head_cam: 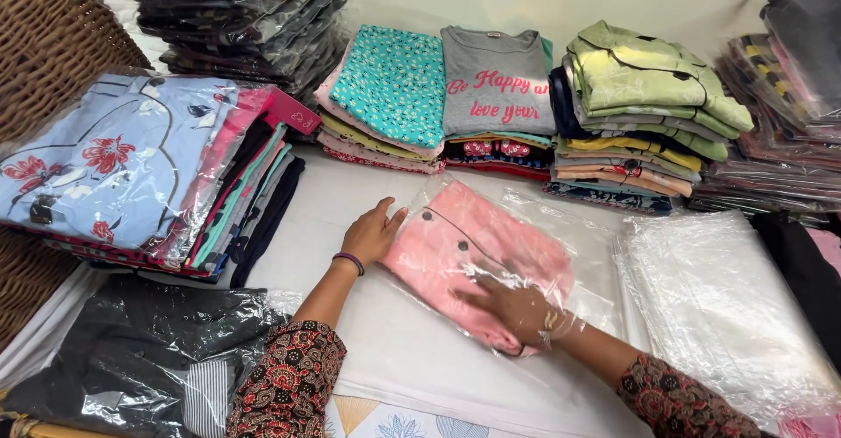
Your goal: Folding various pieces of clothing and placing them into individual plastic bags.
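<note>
Pink garment [477, 254] in clear bag [596, 236] lay mid-bench [412, 359], long axis diagonal. Left hand [372, 235] flat, released, at its upper-left end; right hand [517, 311] flat inside the bag (through plastic), pressing.

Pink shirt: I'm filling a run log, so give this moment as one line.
left hand: flat on bag edge | right hand: inside bag, on pink shirt | empty bags: right

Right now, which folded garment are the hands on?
The pink buttoned garment in a clear bag, lying alone on the white sheet; the others sit in stacks behind.
</note>
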